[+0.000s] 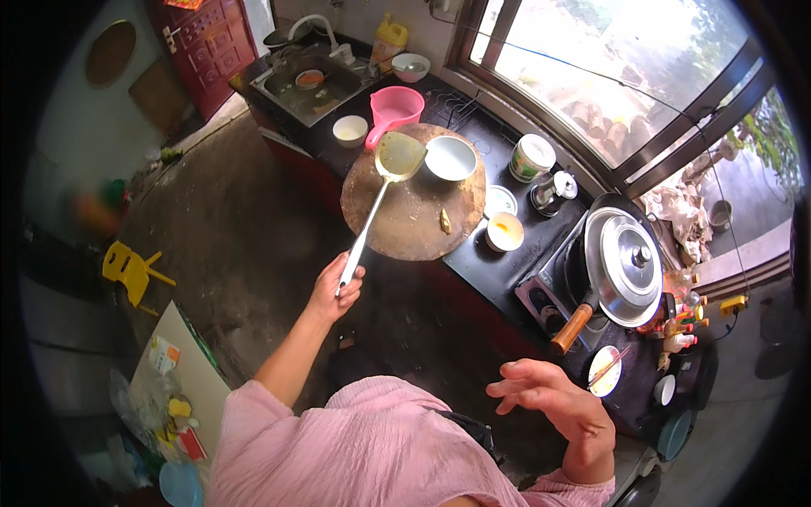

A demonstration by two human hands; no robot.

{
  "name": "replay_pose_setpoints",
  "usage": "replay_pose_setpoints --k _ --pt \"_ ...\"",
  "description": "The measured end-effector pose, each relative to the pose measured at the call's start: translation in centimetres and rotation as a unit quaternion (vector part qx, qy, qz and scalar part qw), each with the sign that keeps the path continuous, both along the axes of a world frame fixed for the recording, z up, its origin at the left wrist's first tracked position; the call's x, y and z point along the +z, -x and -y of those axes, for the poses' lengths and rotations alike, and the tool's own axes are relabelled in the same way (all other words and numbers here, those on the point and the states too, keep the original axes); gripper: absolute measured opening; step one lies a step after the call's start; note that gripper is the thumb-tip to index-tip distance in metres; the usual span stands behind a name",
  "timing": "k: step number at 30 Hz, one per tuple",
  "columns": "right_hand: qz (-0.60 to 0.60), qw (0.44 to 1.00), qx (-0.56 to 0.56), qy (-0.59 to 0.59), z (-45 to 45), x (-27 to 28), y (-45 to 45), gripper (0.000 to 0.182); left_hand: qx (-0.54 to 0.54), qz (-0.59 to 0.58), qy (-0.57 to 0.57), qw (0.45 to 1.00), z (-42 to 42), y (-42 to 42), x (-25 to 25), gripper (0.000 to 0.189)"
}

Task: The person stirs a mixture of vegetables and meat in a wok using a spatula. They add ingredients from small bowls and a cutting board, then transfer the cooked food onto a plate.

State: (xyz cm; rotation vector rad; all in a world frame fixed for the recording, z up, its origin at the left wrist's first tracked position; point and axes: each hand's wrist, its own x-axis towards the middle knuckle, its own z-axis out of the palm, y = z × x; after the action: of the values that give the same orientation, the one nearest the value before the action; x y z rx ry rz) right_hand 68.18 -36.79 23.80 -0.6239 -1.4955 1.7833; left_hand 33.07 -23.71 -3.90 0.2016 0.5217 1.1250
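My left hand (339,288) is closed around the handle of a metal wok spatula (400,156), whose stained blade is over a round wooden chopping board (405,222). Beside the blade on the board is a white bowl (451,158), with a small brownish piece of food (445,221) nearer the board's lower right edge. My right hand (538,390) is raised in front of my body, fingers apart and slightly bent, holding nothing. To its right, a white dish (605,372) with chopsticks across it rests on the counter.
A lidded wok (624,266) with a wooden handle (572,327) stands on the stove. Near the board are a pink ladle (398,106), small bowls (350,130), a lidded tub (532,157) and a metal pot (554,192). A sink (310,89) lies beyond; bottles (684,317) crowd the right.
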Motion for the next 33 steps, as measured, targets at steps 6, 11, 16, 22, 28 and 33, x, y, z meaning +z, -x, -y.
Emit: replay_pose_setpoints --k 6,11,16,22,28,33 --pt "0.051 0.990 -0.113 0.073 -1.3 -5.5 3.9 0.080 -0.018 -0.021 0.003 1.000 -9.8 0.8 -2.5 0.024" --pt "0.102 0.966 -0.195 0.140 -5.0 -9.9 9.2 0.042 -0.050 -0.031 0.015 0.998 -15.8 0.9 -4.7 0.020" --pt "0.109 0.953 -0.231 0.161 -7.7 -13.9 14.6 0.017 -0.087 -0.049 0.036 0.994 -18.4 0.0 -6.1 0.018" --pt "0.165 0.951 -0.153 0.212 -12.6 -18.1 22.2 0.024 -0.206 -0.432 -0.050 0.877 -18.3 1.5 -4.9 0.045" --pt "0.181 0.948 -0.169 0.200 -19.3 -20.3 29.0 0.031 -0.122 -0.636 -0.167 0.744 -11.7 7.3 -2.1 0.027" --pt "0.148 0.952 -0.147 0.224 -26.5 -25.4 35.3 0.020 -0.042 -0.644 0.019 0.764 -6.0 17.5 -6.4 0.027"
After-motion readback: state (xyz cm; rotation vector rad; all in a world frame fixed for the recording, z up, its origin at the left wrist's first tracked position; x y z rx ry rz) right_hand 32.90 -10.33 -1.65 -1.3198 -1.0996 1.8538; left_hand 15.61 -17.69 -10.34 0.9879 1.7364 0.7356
